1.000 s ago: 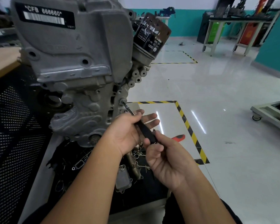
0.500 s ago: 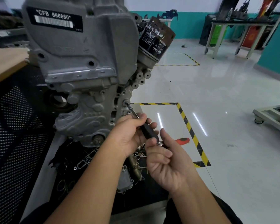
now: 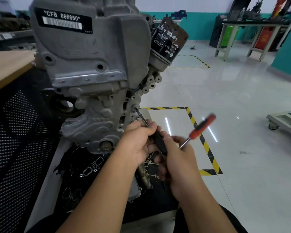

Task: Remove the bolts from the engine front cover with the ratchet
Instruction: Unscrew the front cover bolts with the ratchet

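The grey engine front cover [image 3: 91, 64] stands upright before me, labelled CFB 666660. A bolt [image 3: 135, 108] sits on its right edge, and the thin steel extension [image 3: 142, 117] of the ratchet is seated on it. My left hand [image 3: 138, 143] grips the extension's black sleeve just below the shaft. My right hand [image 3: 180, 158] holds the ratchet's head end at the bottom of the sleeve. The ratchet's red and black handle [image 3: 202, 126] sticks up to the right, blurred by motion.
A black oil filter [image 3: 170, 41] juts out at the engine's upper right. Gaskets and loose metal parts [image 3: 91, 170] lie on the black mat under the engine. A wooden bench [image 3: 5, 68] and black mesh panel [image 3: 15, 148] are on the left. Yellow-black floor tape [image 3: 202, 140] and a wheeled trolley [image 3: 284, 121] lie to the right.
The ratchet's red handle has swung from low behind my right hand up to the right. My left hand has curled tighter round the extension.
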`<state>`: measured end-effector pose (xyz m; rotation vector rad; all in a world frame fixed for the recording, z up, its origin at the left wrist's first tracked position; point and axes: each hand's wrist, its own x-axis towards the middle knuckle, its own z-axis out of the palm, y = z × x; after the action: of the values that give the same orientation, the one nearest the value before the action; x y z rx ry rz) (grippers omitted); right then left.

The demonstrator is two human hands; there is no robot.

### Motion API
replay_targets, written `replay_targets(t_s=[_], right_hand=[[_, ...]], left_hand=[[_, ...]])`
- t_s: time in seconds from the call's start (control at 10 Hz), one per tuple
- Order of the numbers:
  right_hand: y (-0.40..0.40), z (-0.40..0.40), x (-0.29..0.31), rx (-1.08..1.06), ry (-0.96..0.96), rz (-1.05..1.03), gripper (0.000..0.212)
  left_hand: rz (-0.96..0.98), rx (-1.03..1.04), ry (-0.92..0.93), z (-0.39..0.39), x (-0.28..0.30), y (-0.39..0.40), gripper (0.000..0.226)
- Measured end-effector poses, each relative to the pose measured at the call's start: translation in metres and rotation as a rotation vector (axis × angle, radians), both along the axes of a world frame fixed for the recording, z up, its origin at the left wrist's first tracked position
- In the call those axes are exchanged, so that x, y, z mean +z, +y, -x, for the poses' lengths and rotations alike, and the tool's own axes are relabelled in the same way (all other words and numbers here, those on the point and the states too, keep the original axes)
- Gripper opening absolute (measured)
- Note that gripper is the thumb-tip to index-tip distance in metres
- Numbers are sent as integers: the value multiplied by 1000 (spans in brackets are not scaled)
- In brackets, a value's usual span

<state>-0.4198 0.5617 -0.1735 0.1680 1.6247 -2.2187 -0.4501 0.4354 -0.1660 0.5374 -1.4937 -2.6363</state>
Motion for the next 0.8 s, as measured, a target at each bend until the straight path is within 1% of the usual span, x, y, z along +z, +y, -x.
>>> replay_targets(t_s=[0.1, 0.2, 0.3, 0.4, 0.5, 0.6, 0.7, 0.8], right_hand=[[-4, 4, 0, -102, 477, -406, 16], [-4, -4, 5, 85, -165, 305, 17], [-1, -1, 11, 149, -541, 697, 37], [1, 6, 2, -66, 282, -295, 19], [-4, 6, -4, -92, 480, -400, 11], [-6, -2, 5, 82, -346, 390, 21], [-9, -3, 8, 5, -564, 648, 24], [-14, -4, 1, -174, 296, -231, 12]], left_hand=[[-1, 9, 11, 1, 2, 3, 19], [-17, 2, 20, 0, 1, 0, 11], [-34, -33, 38, 1, 0, -3, 12], [-7, -5, 0, 3, 0, -3, 14], [58, 32, -17, 3, -1, 0, 14], [43, 71, -3, -1, -4, -1, 9], [21, 13, -21, -1, 0, -3, 4], [77, 39, -35, 0, 3, -5, 2]])
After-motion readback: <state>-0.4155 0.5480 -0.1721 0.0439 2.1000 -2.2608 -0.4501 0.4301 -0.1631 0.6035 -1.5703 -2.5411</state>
